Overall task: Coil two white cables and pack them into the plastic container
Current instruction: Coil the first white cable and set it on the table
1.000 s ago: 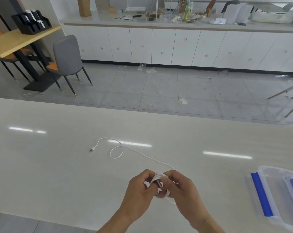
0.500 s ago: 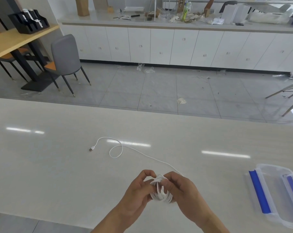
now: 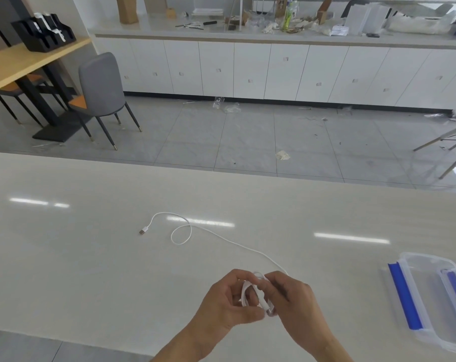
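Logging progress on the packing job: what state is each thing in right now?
white cable: partly coiled between both hands, the rest trailing loose on the table
left hand: holds the coil
right hand: pinches the coil
plastic container: open, no cable inside

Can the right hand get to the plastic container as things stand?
Probably yes: the plastic container sits open on the table to the right hand's side, nothing between, though that hand grips the coiled cable.

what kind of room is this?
Probably an office pantry or break room: a long white counter in front, a wall of white cabinets under a cluttered worktop, and a café-style table with a grey chair.
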{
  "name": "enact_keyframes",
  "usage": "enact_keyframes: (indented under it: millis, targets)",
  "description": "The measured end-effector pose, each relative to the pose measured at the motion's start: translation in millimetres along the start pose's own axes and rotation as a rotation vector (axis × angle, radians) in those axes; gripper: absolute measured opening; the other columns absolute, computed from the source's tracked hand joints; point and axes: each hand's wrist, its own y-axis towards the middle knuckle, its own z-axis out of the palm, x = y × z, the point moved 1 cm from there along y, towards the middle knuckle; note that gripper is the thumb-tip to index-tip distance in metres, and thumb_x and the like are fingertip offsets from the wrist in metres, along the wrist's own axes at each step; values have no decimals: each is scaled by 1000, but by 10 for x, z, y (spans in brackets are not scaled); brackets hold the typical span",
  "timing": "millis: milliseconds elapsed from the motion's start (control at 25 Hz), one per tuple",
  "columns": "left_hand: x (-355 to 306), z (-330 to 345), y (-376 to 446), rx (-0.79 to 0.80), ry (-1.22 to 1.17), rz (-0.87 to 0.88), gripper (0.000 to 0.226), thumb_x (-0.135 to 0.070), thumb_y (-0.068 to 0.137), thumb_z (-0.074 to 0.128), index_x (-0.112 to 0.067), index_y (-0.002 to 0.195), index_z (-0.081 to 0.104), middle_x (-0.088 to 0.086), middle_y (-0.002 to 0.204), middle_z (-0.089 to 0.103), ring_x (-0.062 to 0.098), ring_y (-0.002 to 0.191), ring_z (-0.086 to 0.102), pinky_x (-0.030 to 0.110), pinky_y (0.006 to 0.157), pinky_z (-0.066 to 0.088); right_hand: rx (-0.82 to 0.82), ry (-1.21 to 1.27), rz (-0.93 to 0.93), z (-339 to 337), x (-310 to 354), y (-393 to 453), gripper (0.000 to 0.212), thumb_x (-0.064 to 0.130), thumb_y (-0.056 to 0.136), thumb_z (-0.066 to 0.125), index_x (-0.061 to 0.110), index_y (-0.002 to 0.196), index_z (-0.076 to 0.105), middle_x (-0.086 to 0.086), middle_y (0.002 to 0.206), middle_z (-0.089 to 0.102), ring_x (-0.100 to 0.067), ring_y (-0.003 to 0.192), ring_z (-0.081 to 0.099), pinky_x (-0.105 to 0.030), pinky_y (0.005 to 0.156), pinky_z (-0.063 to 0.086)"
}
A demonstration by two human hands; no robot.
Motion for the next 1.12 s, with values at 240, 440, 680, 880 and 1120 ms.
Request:
enact_keyframes:
  millis: [240, 440, 680, 880, 1120]
  targets:
    - [-38, 63, 8, -58, 266, 65, 33, 2, 73, 74, -23, 94, 68, -11, 75, 55, 11, 72, 52, 21, 71, 50, -28, 31, 16, 0, 3, -8, 23, 28, 96, 61, 33, 75, 69, 2, 65, 69, -12, 52, 63, -18, 51, 52]
    - [-9, 87, 30, -128, 449, 158, 23, -6, 81, 71, -29, 84, 65, -15, 79, 60, 9, 75, 56, 25, 74, 55, -5, -7, 21, -15, -6, -9, 25, 27, 96, 60, 28, 73, 70, 0, 66, 71, -19, 59, 66, -32, 59, 55]
    - [79, 89, -29, -253, 696, 312, 22, -16, 90, 65, -37, 88, 59, -15, 94, 64, 12, 85, 65, 26, 71, 58, -39, 8, 38, 14, 2, -1, 27, 25, 94, 63, 29, 69, 70, -1, 65, 71, -15, 54, 67, -24, 53, 56]
    - [45, 54, -36, -382, 244, 182, 22, -11, 96, 64, -30, 87, 62, -5, 102, 79, 20, 89, 75, 29, 72, 62, -105, 171, 124, 34, -33, 10, 27, 17, 94, 65, 26, 70, 73, 6, 58, 66, -9, 53, 62, -29, 55, 61]
    - [27, 46, -7, -489, -334, -10, 7, -12, 90, 68, -9, 95, 64, 20, 91, 78, 31, 83, 76, 30, 69, 61, -139, 368, 162, 155, -22, -27, 21, 18, 94, 64, 23, 79, 78, -4, 70, 72, -10, 63, 67, -28, 57, 61]
